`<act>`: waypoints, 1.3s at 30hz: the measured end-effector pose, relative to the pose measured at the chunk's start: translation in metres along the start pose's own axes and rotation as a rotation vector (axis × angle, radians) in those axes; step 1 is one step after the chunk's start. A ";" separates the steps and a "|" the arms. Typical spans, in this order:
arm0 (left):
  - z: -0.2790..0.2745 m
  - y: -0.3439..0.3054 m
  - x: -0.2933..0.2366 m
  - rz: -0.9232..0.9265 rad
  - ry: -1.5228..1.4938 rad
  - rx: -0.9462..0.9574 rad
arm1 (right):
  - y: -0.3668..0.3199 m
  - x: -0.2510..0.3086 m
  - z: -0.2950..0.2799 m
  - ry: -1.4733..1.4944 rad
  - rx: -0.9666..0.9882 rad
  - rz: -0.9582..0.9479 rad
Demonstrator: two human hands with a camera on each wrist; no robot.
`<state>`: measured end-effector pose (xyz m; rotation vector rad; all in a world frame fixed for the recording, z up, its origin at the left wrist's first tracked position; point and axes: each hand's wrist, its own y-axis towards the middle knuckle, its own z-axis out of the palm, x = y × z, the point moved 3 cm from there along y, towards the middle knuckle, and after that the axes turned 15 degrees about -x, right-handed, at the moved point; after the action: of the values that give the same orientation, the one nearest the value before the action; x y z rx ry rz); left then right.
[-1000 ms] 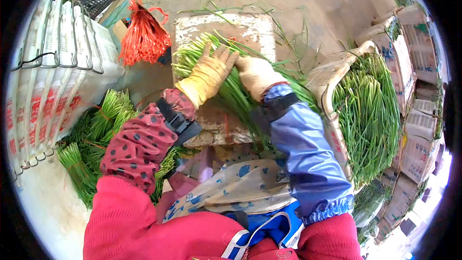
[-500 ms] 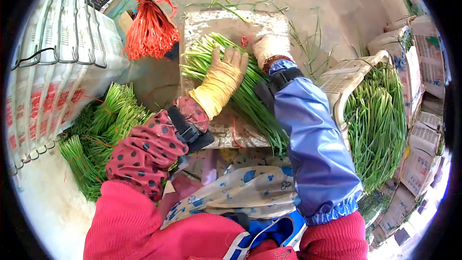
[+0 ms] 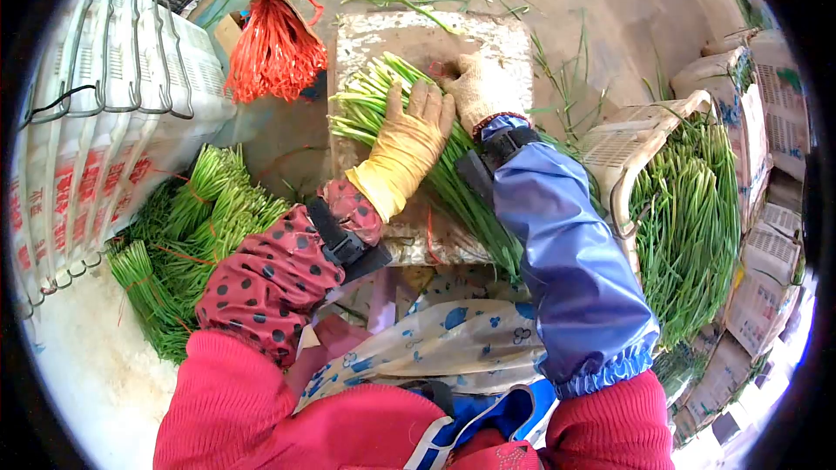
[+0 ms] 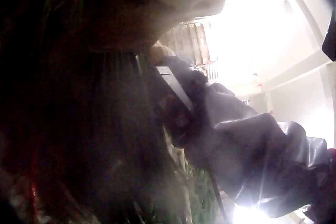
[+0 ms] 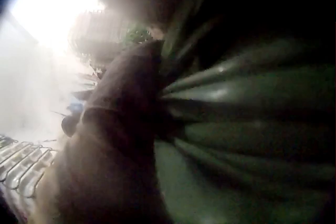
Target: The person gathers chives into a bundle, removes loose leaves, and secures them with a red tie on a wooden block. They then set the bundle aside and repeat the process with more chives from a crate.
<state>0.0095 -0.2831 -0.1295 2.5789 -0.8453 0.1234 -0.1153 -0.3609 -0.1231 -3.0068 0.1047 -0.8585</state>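
On my head view the left hand [image 3: 405,144], in a yellow glove, lies flat on the bundle of green stalks [image 3: 461,191]. Its fingers [image 3: 422,104] are straight and a little spread, they press on the stalks and grip nothing. The bundle lies slanted across the worktop [image 3: 492,35], a pale worn block. The cut ends are near the far left corner and the leafy ends hang over the near edge, towards the right.

The right hand [image 3: 475,87], in a pale glove, is at the far side of the bundle, touching the left fingertips. Its fingers are bent downwards against the stalks, beside a short piece of red tie [image 3: 438,68]. I cannot tell if they grip the tie, the stalks or nothing. The right wrist view is dark and shows only stalks very close to the glove. In the left wrist view I recognise only the blue sleeve [image 4: 252,150] of the right arm.

Off the far left corner of the worktop there is a bunch of red ties [image 3: 274,48]. Left of the worktop, tied bundles [image 3: 192,226] lie on the floor against white crates [image 3: 104,104]. Right of the worktop a plastic basket [image 3: 623,144] holds more loose green stalks, and cardboard boxes [image 3: 766,113] stand behind it
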 end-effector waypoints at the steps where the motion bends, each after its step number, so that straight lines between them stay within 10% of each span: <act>1: -0.001 0.000 0.000 0.001 0.000 0.003 | 0.001 -0.003 0.005 0.023 0.002 0.014; 5: -0.001 0.001 0.001 0.000 0.006 0.031 | 0.003 -0.010 0.011 0.235 -0.123 0.132; 9: -0.010 0.004 0.002 0.025 -0.010 0.139 | 0.013 -0.008 0.000 0.266 0.180 0.211; 11: 0.019 -0.024 -0.001 0.086 0.158 0.108 | 0.021 -0.001 0.013 -0.038 0.147 -0.053; 14: 0.008 -0.017 0.011 -0.001 -0.118 0.297 | 0.010 0.012 0.021 -0.106 -0.416 0.389; 15: 0.007 -0.016 0.021 -0.010 -0.198 0.298 | 0.007 0.019 0.013 -0.065 -0.277 0.458; 22: 0.018 -0.012 0.030 0.005 -0.273 0.191 | -0.070 0.045 -0.040 0.430 -0.507 0.445; 37: -0.058 -0.060 0.064 -0.463 -1.194 0.178 | -0.058 0.021 -0.011 0.228 -0.420 0.213; 39: -0.081 -0.077 0.064 -0.171 -0.950 0.169 | -0.059 0.011 0.002 0.180 -0.491 0.180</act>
<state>0.1096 -0.2280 -0.0704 2.8122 -0.9093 -1.2018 -0.1009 -0.3029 -0.1170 -3.2642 0.6707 -1.2382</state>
